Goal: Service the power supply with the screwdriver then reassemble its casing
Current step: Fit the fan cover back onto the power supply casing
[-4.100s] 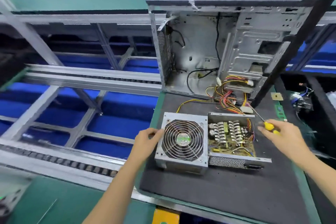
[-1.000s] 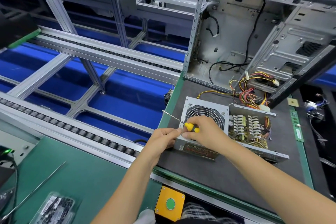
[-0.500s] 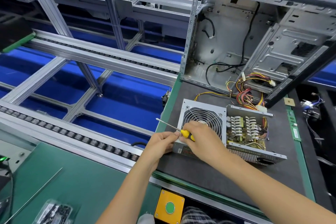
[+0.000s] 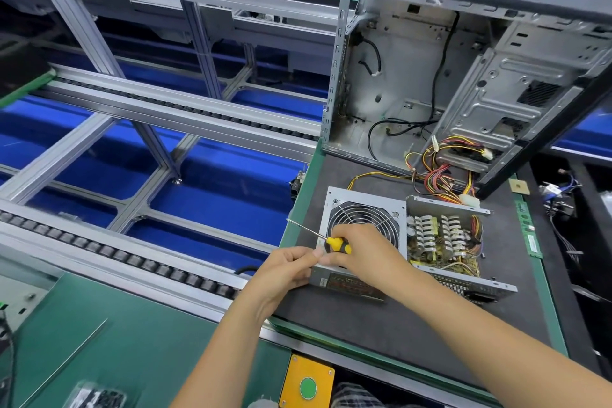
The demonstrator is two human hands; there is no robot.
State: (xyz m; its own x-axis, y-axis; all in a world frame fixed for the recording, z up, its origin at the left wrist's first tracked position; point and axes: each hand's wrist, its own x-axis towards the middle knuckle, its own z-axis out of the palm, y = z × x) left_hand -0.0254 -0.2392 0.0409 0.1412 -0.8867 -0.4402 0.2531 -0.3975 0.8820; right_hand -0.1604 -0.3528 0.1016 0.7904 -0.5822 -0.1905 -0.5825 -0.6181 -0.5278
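Observation:
The power supply point(image 4: 443, 238) lies open on a dark mat. Its fan cover point(image 4: 366, 214) sits to the left of the exposed circuit board. My right hand point(image 4: 361, 257) grips a yellow-handled screwdriver point(image 4: 334, 243) over the cover's front left corner, the thin shaft pointing up and left past the mat's edge. My left hand point(image 4: 288, 270) meets the right one at that corner, its fingertips pinched together beside the handle. What they pinch is too small to make out.
An open PC case point(image 4: 414, 76) stands behind the supply, with coloured cables point(image 4: 437, 175) running from it to the supply. A green memory stick point(image 4: 526, 228) lies at the mat's right edge. A roller conveyor point(image 4: 132, 262) and blue troughs lie left. A yellow box with a green button point(image 4: 306, 384) sits near me.
About four seconds ago my hands were apart, left on the fan cover, right holding the screwdriver right of the board. They have since met at the cover's front left corner and barely moved lately.

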